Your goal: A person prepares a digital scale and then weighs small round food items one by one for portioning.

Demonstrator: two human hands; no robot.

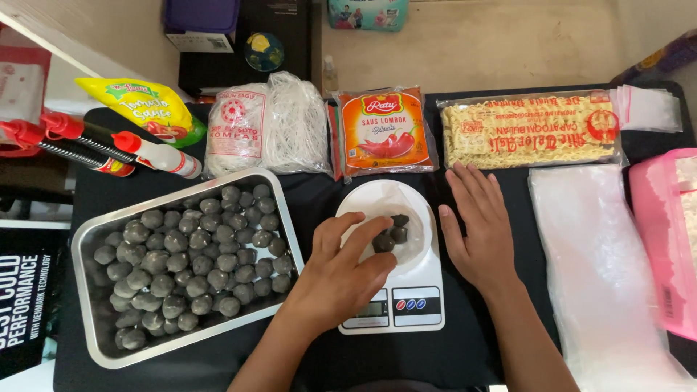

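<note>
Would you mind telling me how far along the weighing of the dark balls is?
Early. Three dark balls already lie on the kitchen scale; the left hand touches one, while the right hand rests flat beside it. The steel tray remains nearly full.

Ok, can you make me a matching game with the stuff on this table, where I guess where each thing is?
Things:
1. tray
2. scale
3. noodle pack
4. red-capped bottles

Places:
a. far right, behind the right hand
b. under the left hand
c. far left, lying down
d. left, full of dark balls

Pairs: 1-d, 2-b, 3-a, 4-c
</note>
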